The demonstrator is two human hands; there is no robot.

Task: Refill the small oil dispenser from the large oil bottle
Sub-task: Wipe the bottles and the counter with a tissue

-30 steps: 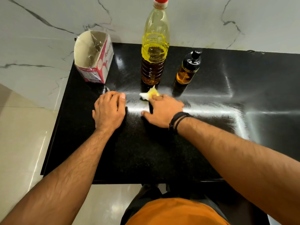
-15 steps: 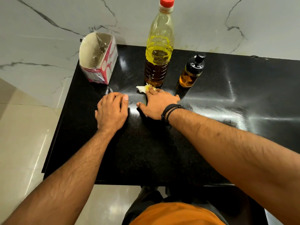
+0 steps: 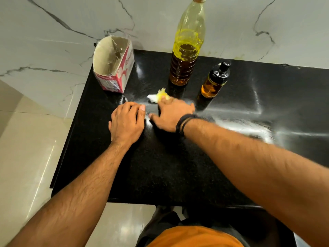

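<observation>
Farthest left on the black counter (image 3: 178, 175) stands an open cardboard box (image 3: 114, 68) with a bit of clear wrap inside. Next comes my left hand (image 3: 127, 122), lying flat and holding nothing, palm down with the fingers close together. Just beside it is my right hand (image 3: 171, 115), with a dark band at the wrist; its fingers press down on a crumpled tissue (image 3: 159, 96) stained yellow. The hand is a little blurred, so I cannot tell whether the fingertips curl round the tissue or only pin it.

Behind the tissue stands the big oil bottle (image 3: 186, 50), upright, less than half full and with its top cut off by the frame's edge. I judge it heavy low down, thin-walled enough to give under a squeeze, and likely greasy, so I would take it round the ribbed lower half and steady the neck. To its right, a little apart, stands the small dispenser (image 3: 214, 81), upright, with amber oil in it and a black pump top in place. It looks light, easy to tip and rigid, so I would hold the body firmly while unscrewing the top.

The counter is glossy, with smeared streaks that could be oil, so things may slide. White marble-look wall (image 3: 53, 41) behind; pale shiny floor tiles (image 3: 26, 148) on the left.
</observation>
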